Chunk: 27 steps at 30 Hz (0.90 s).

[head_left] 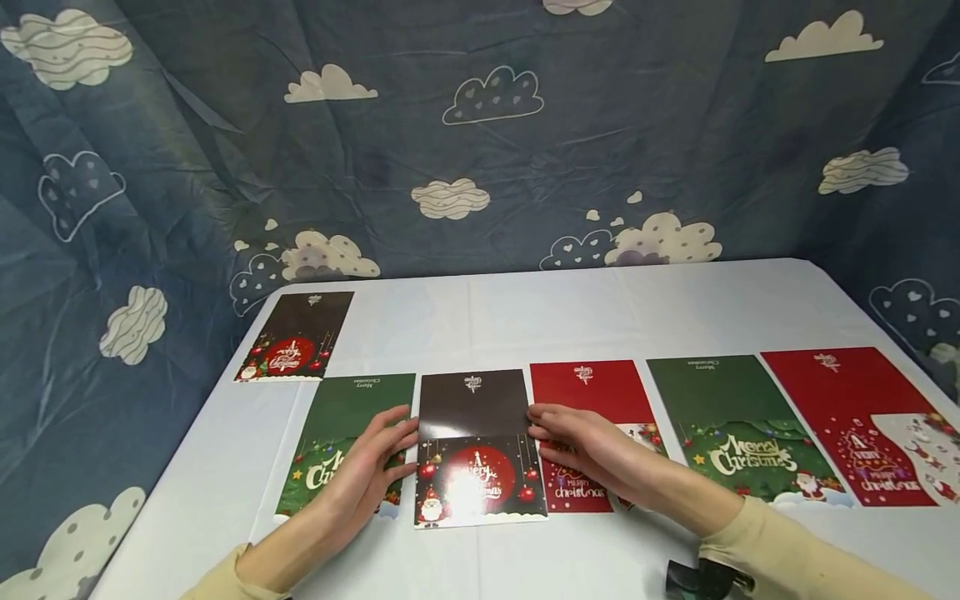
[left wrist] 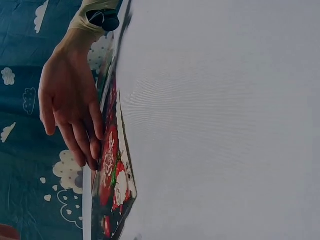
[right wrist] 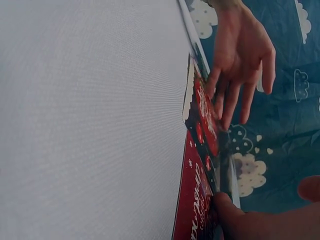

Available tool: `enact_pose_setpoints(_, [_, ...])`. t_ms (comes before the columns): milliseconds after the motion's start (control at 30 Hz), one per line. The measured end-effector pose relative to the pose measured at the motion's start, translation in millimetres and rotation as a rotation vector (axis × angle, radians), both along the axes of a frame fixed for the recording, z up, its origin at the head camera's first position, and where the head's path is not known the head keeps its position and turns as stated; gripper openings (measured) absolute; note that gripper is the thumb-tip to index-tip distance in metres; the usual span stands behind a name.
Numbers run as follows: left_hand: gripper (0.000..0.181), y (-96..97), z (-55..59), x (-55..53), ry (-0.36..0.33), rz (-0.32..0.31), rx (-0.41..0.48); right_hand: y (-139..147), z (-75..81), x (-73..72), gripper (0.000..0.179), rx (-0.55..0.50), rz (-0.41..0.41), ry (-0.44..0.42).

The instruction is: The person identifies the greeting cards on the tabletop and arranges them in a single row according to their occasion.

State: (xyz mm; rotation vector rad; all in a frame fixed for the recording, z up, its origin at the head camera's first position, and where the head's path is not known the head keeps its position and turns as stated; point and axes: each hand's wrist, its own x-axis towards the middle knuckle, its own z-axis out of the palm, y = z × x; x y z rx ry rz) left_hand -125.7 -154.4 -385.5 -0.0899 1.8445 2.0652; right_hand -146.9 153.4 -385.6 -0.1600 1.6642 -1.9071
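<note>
A dark brown Christmas card (head_left: 471, 417) with a red round motif lies flat on the white table between both hands. At its left edge, the left hand (head_left: 363, 471) rests with extended fingertips, its palm over the green card (head_left: 371, 398). From the other side, the right hand (head_left: 588, 446) reaches straight fingers to the brown card's right edge and covers part of a red card (head_left: 592, 390). The left wrist view shows the right hand (left wrist: 72, 97) with fingers pointing down at the cards. In the right wrist view the left hand (right wrist: 242, 55) faces it across the cards.
Another dark brown card (head_left: 311, 321) lies at the table's back left. Right of the hands are a green card (head_left: 712, 396) and a red card (head_left: 828, 387). A cloud-patterned blue cloth (head_left: 510, 158) hangs behind the white table (head_left: 525, 321).
</note>
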Motion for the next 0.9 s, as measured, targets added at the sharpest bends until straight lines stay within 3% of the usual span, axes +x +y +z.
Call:
enact_pose_setpoints(167, [0.060,3.9,0.3,6.0,0.043,-0.013,-0.005,-2.0,-0.4,1.8,0.064,0.015,-0.007,0.030])
enact_pose_setpoints(367, [0.061,6.9,1.0,9.8,0.034,-0.025,-0.011,-5.1,-0.6,5.0,0.064,0.027,-0.048,0.047])
enact_pose_setpoints(600, [0.058,3.8,-0.4,5.1,0.027,0.000,-0.011,-3.8,-3.0,4.5,0.064,0.026,-0.055,0.037])
enact_pose_setpoints(900, [0.064,3.4,1.7,4.3,0.005,-0.040,-0.084,-4.4,-3.1,2.9,0.062,0.019,-0.037,0.054])
